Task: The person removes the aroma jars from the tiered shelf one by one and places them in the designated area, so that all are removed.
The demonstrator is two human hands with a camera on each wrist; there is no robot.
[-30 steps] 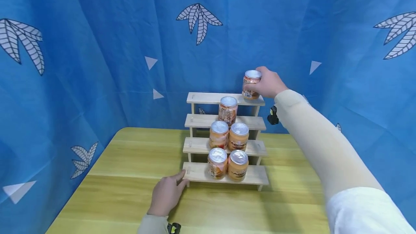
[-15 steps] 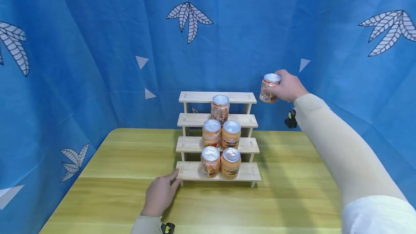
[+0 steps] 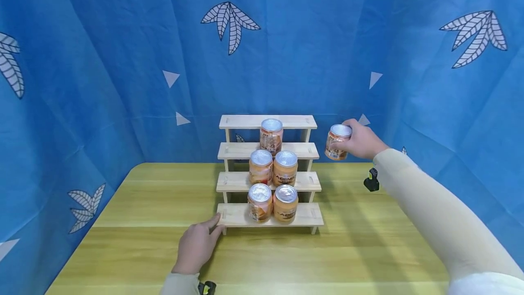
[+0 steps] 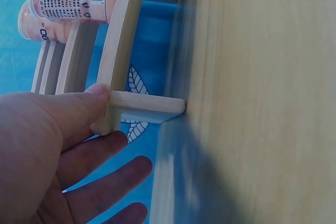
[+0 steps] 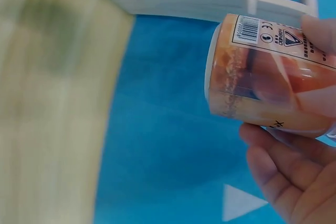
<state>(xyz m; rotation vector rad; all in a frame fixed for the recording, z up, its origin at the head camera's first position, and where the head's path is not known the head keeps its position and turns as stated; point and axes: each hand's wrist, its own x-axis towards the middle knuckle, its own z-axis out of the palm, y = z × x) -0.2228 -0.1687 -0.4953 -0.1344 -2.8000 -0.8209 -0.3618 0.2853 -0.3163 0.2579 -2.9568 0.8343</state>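
My right hand point(image 3: 363, 141) holds an orange can point(image 3: 333, 139) with a silver lid, raised to the right of a stepped wooden display rack point(image 3: 234, 214). In the right wrist view, the thumb and fingers lie on opposite sides of this can point(image 5: 247, 72), which is apart from the rack. My left hand point(image 3: 196, 246) pinches the left end of the lowest shelf board between thumb and index finger. The left wrist view shows the other fingers point(image 4: 113, 184) spread below that board point(image 4: 122, 40). Two similar cans stand side by side on the lowest shelf, including the right one point(image 3: 285, 206).
Two more cans stand on the second shelf, including the left one point(image 3: 260, 172). A single can point(image 3: 271, 139) stands on the third. The rack is on a wood-grain table point(image 3: 155, 195), with a patterned blue curtain point(image 3: 311, 58) behind it and at the sides.
My right hand has lifted the can off the right end of the top shelf, carried it rightward, then lowered it. My left hand keeps its place at the rack. The head view has shifted slightly.
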